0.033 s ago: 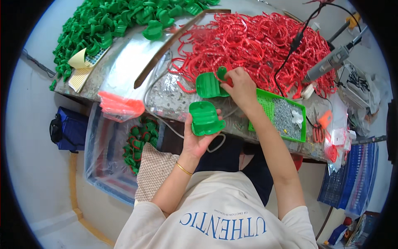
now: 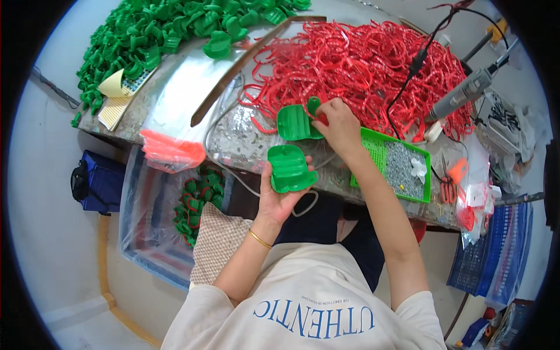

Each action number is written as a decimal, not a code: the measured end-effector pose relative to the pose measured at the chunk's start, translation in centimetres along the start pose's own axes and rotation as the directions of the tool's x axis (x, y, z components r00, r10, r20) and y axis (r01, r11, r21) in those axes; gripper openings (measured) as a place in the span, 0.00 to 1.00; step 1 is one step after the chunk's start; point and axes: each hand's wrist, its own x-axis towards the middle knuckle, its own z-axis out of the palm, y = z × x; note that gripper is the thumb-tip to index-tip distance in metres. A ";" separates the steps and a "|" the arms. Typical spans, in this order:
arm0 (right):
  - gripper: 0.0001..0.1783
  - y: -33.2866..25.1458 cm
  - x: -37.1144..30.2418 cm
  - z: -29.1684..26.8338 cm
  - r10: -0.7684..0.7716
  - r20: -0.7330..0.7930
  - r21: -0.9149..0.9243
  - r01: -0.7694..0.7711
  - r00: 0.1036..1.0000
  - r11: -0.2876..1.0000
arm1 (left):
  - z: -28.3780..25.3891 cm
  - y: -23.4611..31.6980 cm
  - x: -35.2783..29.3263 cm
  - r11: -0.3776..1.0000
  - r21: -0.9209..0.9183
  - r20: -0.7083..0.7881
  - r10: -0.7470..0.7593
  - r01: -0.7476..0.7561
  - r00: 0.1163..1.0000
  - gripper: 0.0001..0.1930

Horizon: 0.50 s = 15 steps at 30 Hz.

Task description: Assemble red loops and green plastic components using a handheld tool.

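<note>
My left hand (image 2: 278, 201) is closed around the lower side of a curved green plastic piece (image 2: 289, 169), its ribbed hollow facing up. A second green plastic piece (image 2: 294, 122) of the same shape is just beyond it, by the near side of the red heap. My right hand (image 2: 338, 125) has thumb and forefinger pinched at that second piece's right end, beside its upright tab. A bit of red shows between those fingers; whether it is a held strip or part of the heap behind, I cannot tell.
Red strips (image 2: 361, 70) are heaped behind my right hand. More green pieces (image 2: 175, 26) pile up far left. A green tray (image 2: 429, 195) of small grey bits stands right, beside scissors (image 2: 448, 189) and a grey power tool (image 2: 461, 93). Below left is a plastic-lined bin (image 2: 137, 216).
The whole view has shifted very slightly. Both hands keep the same hold and place.
</note>
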 end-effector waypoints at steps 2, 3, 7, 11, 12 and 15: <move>0.11 0.3 0.0 0.3 -0.056 0.030 0.022 0.055 0.998 0.998 | -0.3 0.0 -0.2 1.000 0.012 -0.005 0.022 -0.022 1.000 0.37; 0.10 0.0 0.2 0.0 -0.019 0.030 0.044 0.018 0.999 0.999 | -0.2 0.1 -0.3 1.000 0.003 -0.006 0.022 -0.022 1.000 0.36; 0.10 -0.7 0.9 -2.4 0.030 -0.148 0.187 -0.002 0.989 0.982 | 0.1 0.2 -0.9 0.997 0.073 -0.015 0.036 -0.035 0.999 0.37; 0.11 0.2 1.6 -4.0 0.056 -0.284 0.237 0.014 0.957 0.972 | -0.1 0.0 -0.6 0.990 0.136 -0.027 0.038 -0.034 0.999 0.38; 0.11 0.4 1.5 -4.6 0.057 -0.281 0.236 0.011 0.958 0.972 | -0.1 0.0 -0.5 0.988 0.149 -0.022 0.034 -0.031 0.999 0.38; 0.15 0.5 0.7 -6.8 0.078 -0.323 0.221 -0.005 0.943 0.975 | -0.1 0.1 -0.3 0.988 0.147 -0.010 0.046 -0.044 0.999 0.37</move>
